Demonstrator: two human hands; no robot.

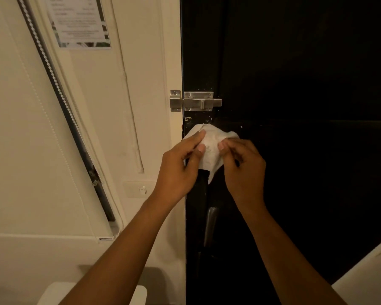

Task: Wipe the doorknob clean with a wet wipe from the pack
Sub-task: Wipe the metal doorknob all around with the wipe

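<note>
Both hands on one white wipe (209, 148), soft and crumpled, draped against the black door (295, 150) near its left edge, just below the steel bolt (199, 101). Left hand (180, 170) pinches the wipe's left side; right hand (242, 168) pinches its right. Knob hidden (under the wipe, cannot tell). Door surface right of the hands bare; cream wall (92, 128) left.

Looks like a rented room or guesthouse: a printed notice (78, 20) is taped on the cream wall (13, 128), a steel slide bolt (198, 101) is fitted to the black door (306, 106), and a light switch (141, 190) is set beside it.
</note>
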